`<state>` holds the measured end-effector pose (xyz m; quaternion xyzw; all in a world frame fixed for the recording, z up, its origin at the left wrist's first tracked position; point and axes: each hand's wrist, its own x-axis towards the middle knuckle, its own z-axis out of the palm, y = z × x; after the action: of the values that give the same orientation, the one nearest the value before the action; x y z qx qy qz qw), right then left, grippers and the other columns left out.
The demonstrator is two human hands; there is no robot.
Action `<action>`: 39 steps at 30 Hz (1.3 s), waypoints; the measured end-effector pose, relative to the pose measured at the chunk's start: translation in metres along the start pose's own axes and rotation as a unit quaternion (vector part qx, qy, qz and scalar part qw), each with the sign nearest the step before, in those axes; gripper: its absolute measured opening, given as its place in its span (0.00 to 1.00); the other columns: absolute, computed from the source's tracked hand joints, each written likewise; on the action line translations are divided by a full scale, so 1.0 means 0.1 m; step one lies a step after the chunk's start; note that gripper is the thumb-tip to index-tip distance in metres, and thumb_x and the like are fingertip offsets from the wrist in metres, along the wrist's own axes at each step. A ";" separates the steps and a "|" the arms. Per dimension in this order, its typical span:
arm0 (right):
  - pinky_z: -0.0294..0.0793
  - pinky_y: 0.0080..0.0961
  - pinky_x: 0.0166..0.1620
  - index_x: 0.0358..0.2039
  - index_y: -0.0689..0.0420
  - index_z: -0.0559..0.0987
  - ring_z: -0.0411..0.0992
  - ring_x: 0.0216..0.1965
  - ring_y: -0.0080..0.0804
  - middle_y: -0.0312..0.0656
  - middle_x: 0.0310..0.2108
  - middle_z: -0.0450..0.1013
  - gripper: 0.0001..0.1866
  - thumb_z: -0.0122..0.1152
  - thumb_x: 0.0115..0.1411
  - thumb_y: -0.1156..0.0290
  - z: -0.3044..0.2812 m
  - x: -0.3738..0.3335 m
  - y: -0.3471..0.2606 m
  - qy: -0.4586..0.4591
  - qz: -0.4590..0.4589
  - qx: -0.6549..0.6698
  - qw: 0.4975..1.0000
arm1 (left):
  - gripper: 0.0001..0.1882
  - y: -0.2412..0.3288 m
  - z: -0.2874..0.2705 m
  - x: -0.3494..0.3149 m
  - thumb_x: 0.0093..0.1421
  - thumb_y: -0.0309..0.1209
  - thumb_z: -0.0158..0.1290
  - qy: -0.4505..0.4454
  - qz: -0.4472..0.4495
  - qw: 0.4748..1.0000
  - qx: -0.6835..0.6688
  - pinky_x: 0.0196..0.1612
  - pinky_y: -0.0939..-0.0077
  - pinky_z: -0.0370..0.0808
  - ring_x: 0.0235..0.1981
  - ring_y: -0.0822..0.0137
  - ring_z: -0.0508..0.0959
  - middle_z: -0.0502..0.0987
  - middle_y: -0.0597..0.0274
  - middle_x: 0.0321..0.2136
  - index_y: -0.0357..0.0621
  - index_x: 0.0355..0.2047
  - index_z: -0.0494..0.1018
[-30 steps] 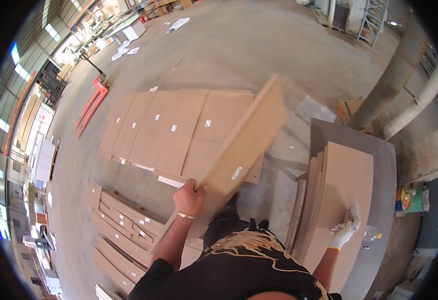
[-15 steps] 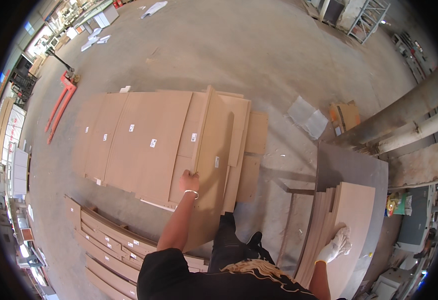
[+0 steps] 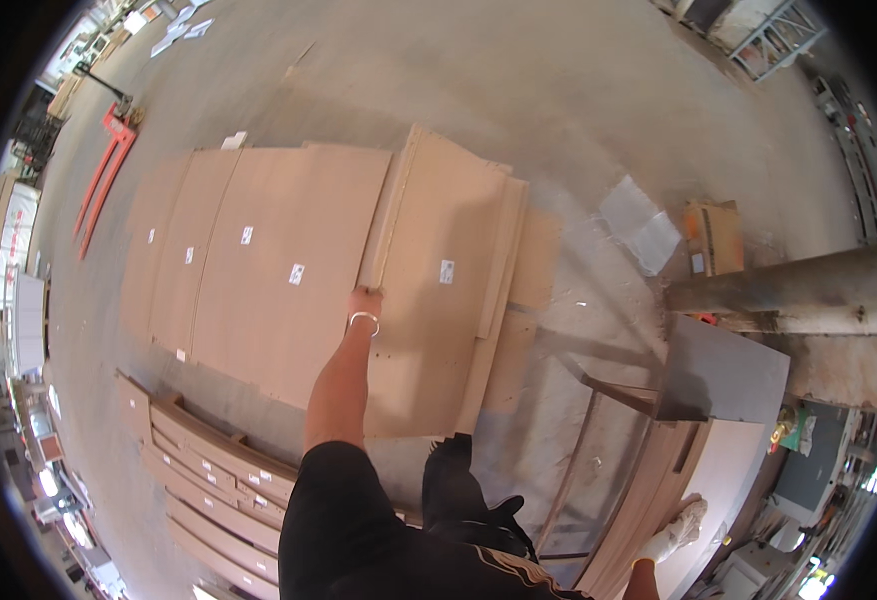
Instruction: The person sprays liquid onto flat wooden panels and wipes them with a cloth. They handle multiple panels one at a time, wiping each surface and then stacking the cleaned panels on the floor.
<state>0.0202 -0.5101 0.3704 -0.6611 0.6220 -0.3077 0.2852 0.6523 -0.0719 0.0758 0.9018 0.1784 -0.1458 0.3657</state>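
Note:
My bare left hand [image 3: 364, 300], with a white band at the wrist, is closed on the left edge of a brown wooden panel [image 3: 429, 345]. The panel carries a small white label and lies across the right end of a low stack of similar panels [image 3: 289, 215]. My right hand [image 3: 681, 530], in a pale work glove, rests with fingers stretched out on the top board [image 3: 724, 480] of another stack at the lower right. Its fingertips are small in view, and nothing shows in its grasp.
Narrow labelled boards [image 3: 229, 470] are stacked at the lower left. A red pallet jack [image 3: 104, 180] stands at the far left. A cardboard box [image 3: 716, 235] and a grey sheet [image 3: 641, 222] lie on the floor at right, by a thick beam [image 3: 779, 295] and a metal frame [image 3: 599, 440].
The panel in my left hand has gone from tilted up to lying nearly flat on the stack. My left arm reaches farther forward. My right hand still rests on its board.

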 end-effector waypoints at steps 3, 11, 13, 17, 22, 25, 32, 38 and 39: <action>0.50 0.27 0.73 0.74 0.52 0.61 0.55 0.72 0.32 0.36 0.74 0.56 0.31 0.36 0.77 0.50 -0.01 0.04 0.16 0.005 -0.010 -0.166 0.986 | 0.20 -0.39 0.04 0.32 0.54 0.32 0.62 0.013 0.042 0.999 0.007 0.49 0.59 0.77 0.45 0.45 0.82 0.82 0.41 0.42 0.37 0.47 0.81; 0.44 0.27 0.76 0.75 0.49 0.58 0.46 0.76 0.30 0.36 0.76 0.52 0.32 0.35 0.77 0.48 -0.10 0.12 0.39 -0.026 0.014 -0.085 0.996 | 0.28 -1.30 0.53 -0.84 0.58 0.30 0.55 -0.065 -0.026 0.992 0.106 0.67 0.59 0.68 0.64 0.48 0.72 0.74 0.46 0.61 0.44 0.61 0.73; 0.46 0.27 0.76 0.75 0.50 0.59 0.46 0.76 0.30 0.36 0.76 0.52 0.32 0.37 0.77 0.48 -0.09 0.12 0.36 -0.007 0.031 -0.078 0.996 | 0.33 -1.53 0.72 -1.40 0.59 0.31 0.53 -0.109 -0.087 0.975 0.174 0.69 0.56 0.65 0.67 0.47 0.67 0.67 0.48 0.67 0.47 0.67 0.67; 0.50 0.27 0.75 0.74 0.53 0.60 0.50 0.75 0.30 0.36 0.75 0.53 0.32 0.40 0.76 0.49 -0.03 0.08 0.28 -0.043 0.029 0.046 0.998 | 0.36 -2.00 1.20 -2.31 0.61 0.35 0.53 -0.129 -0.304 0.912 0.243 0.71 0.54 0.60 0.70 0.45 0.62 0.60 0.51 0.71 0.49 0.70 0.61; 0.55 0.25 0.73 0.73 0.56 0.62 0.55 0.73 0.27 0.35 0.75 0.54 0.32 0.42 0.76 0.50 0.06 0.04 0.21 -0.063 -0.002 0.111 0.992 | 0.31 -2.61 1.51 -2.30 0.61 0.41 0.56 -0.213 -0.201 0.956 0.028 0.62 0.53 0.70 0.63 0.44 0.72 0.75 0.44 0.59 0.44 0.64 0.71; 0.63 0.26 0.69 0.71 0.59 0.65 0.64 0.68 0.27 0.38 0.69 0.64 0.31 0.46 0.76 0.52 0.08 0.02 0.17 -0.029 0.045 0.112 0.992 | 0.25 -2.74 1.55 -2.11 0.64 0.40 0.55 -0.064 -0.463 0.863 -0.192 0.57 0.57 0.74 0.58 0.51 0.76 0.79 0.44 0.54 0.42 0.58 0.76; 0.55 0.26 0.73 0.71 0.57 0.65 0.56 0.72 0.29 0.35 0.73 0.58 0.31 0.43 0.76 0.50 0.00 0.02 0.20 -0.084 0.008 0.097 0.992 | 0.20 -2.64 1.30 -2.06 0.61 0.38 0.56 -0.211 -0.185 0.944 0.175 0.52 0.57 0.77 0.52 0.48 0.81 0.83 0.43 0.45 0.33 0.45 0.81; 0.46 0.28 0.76 0.73 0.54 0.60 0.50 0.76 0.30 0.38 0.75 0.55 0.33 0.37 0.76 0.48 -0.12 0.09 0.50 -0.010 -0.052 -0.150 0.987 | 0.26 -2.18 1.49 -2.56 0.59 0.36 0.55 -0.162 -0.242 0.957 0.007 0.58 0.54 0.75 0.57 0.40 0.77 0.78 0.35 0.52 0.29 0.54 0.74; 0.50 0.29 0.75 0.73 0.54 0.63 0.52 0.75 0.32 0.40 0.74 0.57 0.30 0.41 0.76 0.52 -0.13 0.12 0.56 -0.012 -0.069 -0.186 0.980 | 0.32 -2.06 1.53 -2.69 0.56 0.36 0.57 -0.177 -0.240 0.954 0.012 0.59 0.54 0.75 0.58 0.39 0.76 0.77 0.32 0.54 0.26 0.58 0.70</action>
<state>-0.0258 -0.5260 0.3367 -0.7473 0.6180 -0.1981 0.1429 0.3028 -0.1005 -0.0491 0.7960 0.3206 -0.3890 0.3351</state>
